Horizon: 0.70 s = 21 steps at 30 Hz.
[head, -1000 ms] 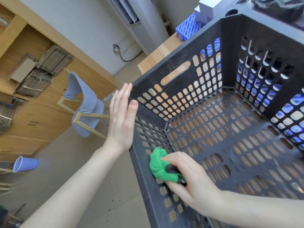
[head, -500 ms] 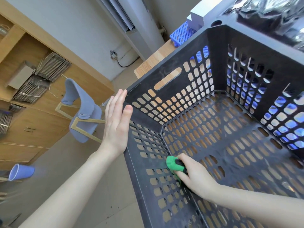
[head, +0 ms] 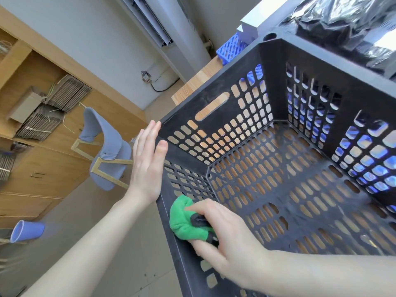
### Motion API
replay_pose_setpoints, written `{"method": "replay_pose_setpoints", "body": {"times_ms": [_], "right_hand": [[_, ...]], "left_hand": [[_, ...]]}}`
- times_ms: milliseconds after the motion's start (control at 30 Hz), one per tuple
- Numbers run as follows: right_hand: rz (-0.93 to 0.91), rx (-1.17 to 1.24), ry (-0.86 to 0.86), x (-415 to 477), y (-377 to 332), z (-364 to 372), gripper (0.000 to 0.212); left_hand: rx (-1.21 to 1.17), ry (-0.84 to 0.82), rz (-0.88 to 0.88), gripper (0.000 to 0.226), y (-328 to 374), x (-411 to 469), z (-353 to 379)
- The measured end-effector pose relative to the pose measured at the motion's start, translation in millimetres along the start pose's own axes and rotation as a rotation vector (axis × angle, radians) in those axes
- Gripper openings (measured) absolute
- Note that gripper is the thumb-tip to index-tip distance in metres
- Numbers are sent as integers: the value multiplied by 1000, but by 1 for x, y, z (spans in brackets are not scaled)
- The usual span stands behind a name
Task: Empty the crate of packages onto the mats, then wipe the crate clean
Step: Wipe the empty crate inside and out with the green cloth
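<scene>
A black perforated plastic crate (head: pixel 276 54) fills the right of the head view, with nothing lying inside it. My right hand (head: pixel 227 236) reaches into it and grips a bunched green cloth (head: pixel 184 221) against the inner face of the left wall, close to the rim. My left hand (head: pixel 147 161) is flat with straight fingers against the outside of the crate's near left corner. Black plastic-wrapped packages (head: pixel 347 24) lie beyond the crate's far rim at top right.
A wooden tabletop (head: pixel 197 82) shows past the crate, with a blue plastic crate (head: pixel 230 49) and a white box (head: pixel 252 28) on it. On the left stand a blue chair (head: pixel 105 148), wooden shelving with stacked cardboard (head: pixel 40 116) and a blue cup (head: pixel 26 231).
My right hand has brought the green cloth back up from the crate's bottom corner to the upper left wall near the rim. My left hand has stayed flat against the corner.
</scene>
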State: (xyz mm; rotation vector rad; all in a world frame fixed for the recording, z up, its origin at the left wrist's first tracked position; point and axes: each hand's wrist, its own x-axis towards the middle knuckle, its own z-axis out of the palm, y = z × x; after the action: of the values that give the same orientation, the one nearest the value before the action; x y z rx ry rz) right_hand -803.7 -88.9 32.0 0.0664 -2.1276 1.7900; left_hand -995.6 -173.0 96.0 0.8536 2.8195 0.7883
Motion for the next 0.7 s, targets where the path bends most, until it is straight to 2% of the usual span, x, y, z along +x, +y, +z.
{"method": "replay_pose_setpoints", "body": {"times_ms": [133, 300, 400, 533, 700], "right_hand": [[50, -74, -30, -9, 28, 6, 33], [507, -210, -130, -33, 79, 6, 14], [682, -276, -177, -49, 99, 8, 17], [654, -253, -148, -45, 89, 11, 18], [395, -65, -77, -22, 24, 1, 14]], "left_hand": [[12, 5, 2, 64, 2, 0, 0], [5, 3, -8, 64, 3, -1, 0], [-9, 4, -13, 67, 4, -1, 1], [-15, 9, -4, 68, 3, 0, 1], [-21, 20, 10, 63, 0, 1, 2]]}}
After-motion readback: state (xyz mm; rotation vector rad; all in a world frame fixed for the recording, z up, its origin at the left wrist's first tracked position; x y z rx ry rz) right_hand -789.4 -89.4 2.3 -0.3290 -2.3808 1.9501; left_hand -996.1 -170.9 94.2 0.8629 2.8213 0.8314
